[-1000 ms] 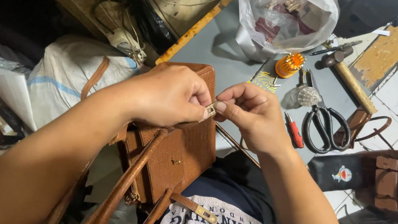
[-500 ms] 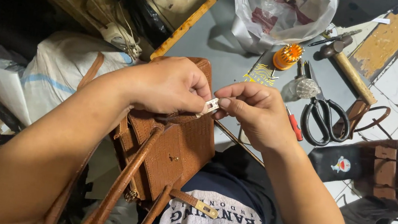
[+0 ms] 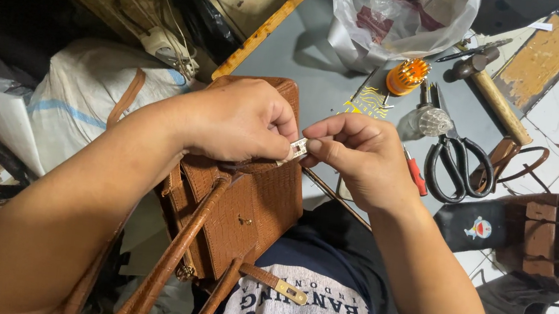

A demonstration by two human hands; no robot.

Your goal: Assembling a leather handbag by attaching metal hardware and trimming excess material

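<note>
A brown textured leather handbag (image 3: 255, 207) rests on my lap, its long handles (image 3: 170, 264) hanging toward me. My left hand (image 3: 241, 120) grips the bag's top edge. My right hand (image 3: 358, 152) pinches a small silver metal fitting (image 3: 297, 149) between thumb and fingers. Both hands meet on this fitting at the bag's upper edge. A strap with a gold tip (image 3: 278, 285) dangles from the bag's front.
On the grey table (image 3: 319, 62) lie black scissors (image 3: 459, 168), an orange screwdriver-bit holder (image 3: 407, 75), a wooden-handled hammer (image 3: 493, 94), a red-handled tool (image 3: 415, 177) and a white plastic bag (image 3: 400, 15). Dark bags (image 3: 531, 245) sit on the tiled floor at right. White sacks (image 3: 79, 107) are at left.
The hands stay together on the small metal fitting. Only slight finger movement and a small camera shift show.
</note>
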